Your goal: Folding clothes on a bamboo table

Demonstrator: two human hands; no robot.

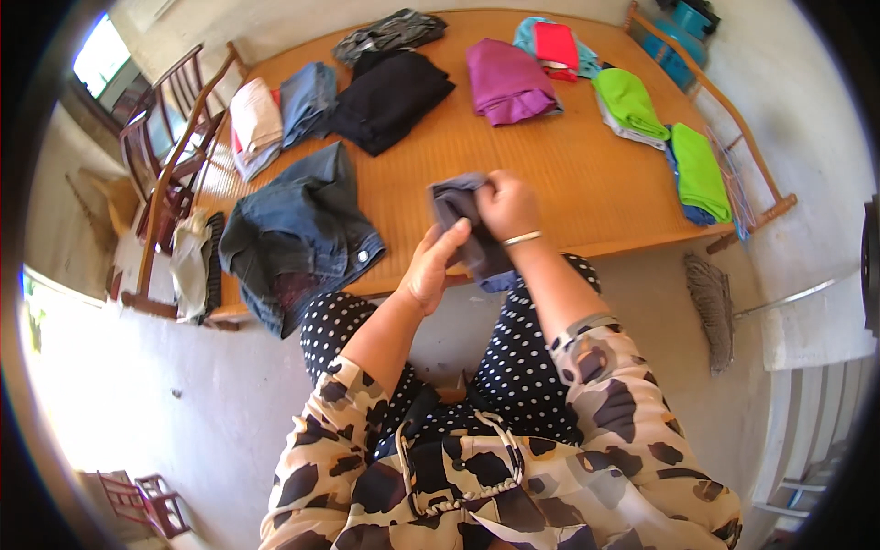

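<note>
Over the front edge of a bed covered with a woven mat point(419, 161), my two hands grip a bunched dark grey garment point(457, 196). My left hand point(434, 268) holds its near left side, thumb on top. On its upper right part is my right hand point(509, 206), slightly blurred, with a bangle at the wrist. A lower end of the cloth hangs between my knees. Left of my hands lie rumpled blue jeans point(295, 227) with a metal button, partly draped over the bed's front edge. How the grey garment is folded inside my grip is hidden.
Folded clothes line the bed's far side: black cloth point(392, 100), a purple garment point(512, 82), green pieces point(632, 103) and blue jeans point(309, 103). Wooden end rails point(732, 113) rise at both ends. A mop point(711, 313) lies at right; wooden chairs point(182, 110) stand left.
</note>
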